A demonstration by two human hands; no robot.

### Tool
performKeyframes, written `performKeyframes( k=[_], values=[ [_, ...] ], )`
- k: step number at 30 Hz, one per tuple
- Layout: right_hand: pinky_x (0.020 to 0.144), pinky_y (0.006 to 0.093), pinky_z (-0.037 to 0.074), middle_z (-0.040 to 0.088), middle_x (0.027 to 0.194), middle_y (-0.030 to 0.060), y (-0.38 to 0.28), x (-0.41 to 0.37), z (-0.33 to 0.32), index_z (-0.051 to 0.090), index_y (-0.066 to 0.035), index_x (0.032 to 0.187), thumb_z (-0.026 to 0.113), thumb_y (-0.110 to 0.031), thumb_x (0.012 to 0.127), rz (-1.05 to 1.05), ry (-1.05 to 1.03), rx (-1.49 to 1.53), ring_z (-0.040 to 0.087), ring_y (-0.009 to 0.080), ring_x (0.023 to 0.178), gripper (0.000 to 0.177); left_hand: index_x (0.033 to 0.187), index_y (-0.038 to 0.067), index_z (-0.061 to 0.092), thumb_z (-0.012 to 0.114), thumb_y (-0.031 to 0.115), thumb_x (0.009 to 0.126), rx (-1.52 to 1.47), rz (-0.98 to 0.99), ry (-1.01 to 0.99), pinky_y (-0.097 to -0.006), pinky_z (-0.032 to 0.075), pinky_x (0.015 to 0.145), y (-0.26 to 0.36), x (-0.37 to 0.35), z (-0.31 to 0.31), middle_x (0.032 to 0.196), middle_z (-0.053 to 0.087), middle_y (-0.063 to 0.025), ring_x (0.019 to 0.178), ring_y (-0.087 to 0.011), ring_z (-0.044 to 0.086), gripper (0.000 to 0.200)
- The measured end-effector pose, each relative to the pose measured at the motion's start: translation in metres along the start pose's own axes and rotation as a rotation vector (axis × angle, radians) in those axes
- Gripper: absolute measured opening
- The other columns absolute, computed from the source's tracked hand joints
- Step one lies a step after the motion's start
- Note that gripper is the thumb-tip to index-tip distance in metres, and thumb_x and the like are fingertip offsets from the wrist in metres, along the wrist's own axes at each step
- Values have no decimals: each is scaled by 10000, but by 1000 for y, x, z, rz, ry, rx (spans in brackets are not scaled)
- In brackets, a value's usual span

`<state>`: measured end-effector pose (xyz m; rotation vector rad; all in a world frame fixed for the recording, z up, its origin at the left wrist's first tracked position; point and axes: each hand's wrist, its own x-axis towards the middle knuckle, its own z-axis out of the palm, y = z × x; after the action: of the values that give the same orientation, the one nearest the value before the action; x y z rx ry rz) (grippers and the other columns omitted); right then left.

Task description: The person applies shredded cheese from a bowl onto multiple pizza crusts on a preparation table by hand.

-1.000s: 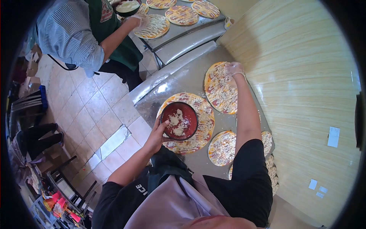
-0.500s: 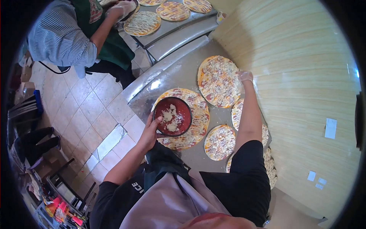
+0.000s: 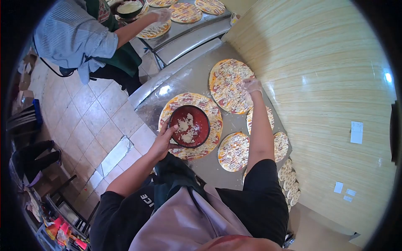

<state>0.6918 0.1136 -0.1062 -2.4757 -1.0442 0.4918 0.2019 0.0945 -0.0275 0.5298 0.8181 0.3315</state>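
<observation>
My left hand (image 3: 163, 141) grips the rim of a round bowl (image 3: 202, 119), dark outside and red inside, with its thumb over the edge. A small heap of grated cheese (image 3: 188, 129) lies in the bowl. Below the bowl is a large pizza (image 3: 215, 121), partly covered by it. My right hand (image 3: 252, 85), in a clear plastic glove, is over the right edge of another large pizza (image 3: 228, 85) topped with grated cheese. Its fingers are drawn together; what they hold, if anything, I cannot make out.
Smaller pizzas (image 3: 233, 152) lie on the metal table (image 3: 201, 169), some partly behind my right arm. A wood-patterned wall (image 3: 318, 104) borders the right side. At upper left a co-worker in a striped sleeve (image 3: 79, 35) works at another table with pizzas (image 3: 185, 12) and a bowl (image 3: 129, 8).
My right hand has moved from beside the far pizza's right edge to over it. My left hand still holds the bowl. The co-worker's gloved hand has moved right, away from their bowl.
</observation>
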Motion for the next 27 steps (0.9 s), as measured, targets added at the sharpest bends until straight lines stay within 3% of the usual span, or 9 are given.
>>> performKeyframes(
  k=[4, 6, 10, 13, 15, 18, 21, 23, 27],
  values=[
    [684, 291, 513, 688, 762, 67, -10, 25, 2, 720, -132, 717, 705, -186, 678, 33, 79, 151, 655, 175, 723, 68, 1416, 172, 161, 542, 326, 879, -22, -22, 8, -448, 548, 715, 0, -6, 1, 1338, 351, -118, 1154, -269, 458, 676],
    [692, 310, 510, 682, 754, 75, -12, 30, -2, 714, -140, 701, 677, -167, 698, -71, 222, -111, 654, 206, 721, 46, 1419, 168, 153, 545, 328, 877, -24, -19, 26, -451, 548, 717, 1, -8, 0, 1341, 347, -119, 1156, -271, 456, 687],
    [697, 331, 506, 677, 762, 82, 12, 33, -4, 709, -154, 682, 649, -151, 712, -23, 189, -191, 652, 232, 738, 67, 1435, 174, 87, 510, 316, 897, -10, 7, 51, -480, 540, 738, -3, -8, -10, 1312, 405, -133, 1115, -285, 511, 699],
    [560, 260, 498, 647, 646, 55, 36, 39, 2, 698, -65, 778, 636, -65, 739, 63, 177, -113, 631, 144, 616, 73, 1412, 180, 164, 498, 324, 903, -29, 5, 63, -474, 541, 738, 1, -9, -14, 1304, 412, -126, 1105, -281, 517, 626],
    [593, 249, 497, 650, 726, 52, 47, 37, 5, 681, -34, 830, 598, -27, 768, 180, 36, 789, 621, 143, 659, 104, 1398, 172, 191, 493, 331, 905, -25, 15, 61, -467, 541, 743, 7, -12, -12, 1303, 415, -118, 1099, -277, 520, 599],
    [603, 244, 498, 650, 817, 78, 1, -4, -9, 654, 2, 873, 573, 8, 783, -48, 153, 437, 612, 146, 690, 122, 1407, 173, 183, 547, 332, 879, -54, 21, 39, -474, 544, 726, 10, -9, -12, 1321, 369, -124, 1144, -279, 469, 661],
    [635, 244, 507, 647, 847, 100, -35, -31, -20, 639, 23, 890, 580, -2, 782, -98, 178, 610, 613, 152, 721, 126, 1394, 182, 211, 551, 324, 879, -41, 24, 38, -469, 547, 721, 11, -3, -7, 1296, 394, -118, 1131, -274, 478, 633],
    [655, 251, 517, 647, 760, 67, -95, -83, -42, 641, 16, 888, 582, -25, 799, -142, -75, 873, 608, 136, 688, 114, 1390, 206, 220, 561, 313, 877, 0, 65, 39, -451, 557, 697, 10, 4, -1, 1271, 418, -113, 1124, -265, 483, 626],
    [720, 289, 521, 648, 865, 131, -159, -171, -25, 610, 34, 973, 588, -86, 799, -190, -680, 670, 633, 193, 755, 213, 1385, 224, 227, 588, 292, 864, 51, 91, 34, -430, 563, 676, 17, 12, 25, 1249, 434, -114, 1098, -254, 502, 637]
  ],
)
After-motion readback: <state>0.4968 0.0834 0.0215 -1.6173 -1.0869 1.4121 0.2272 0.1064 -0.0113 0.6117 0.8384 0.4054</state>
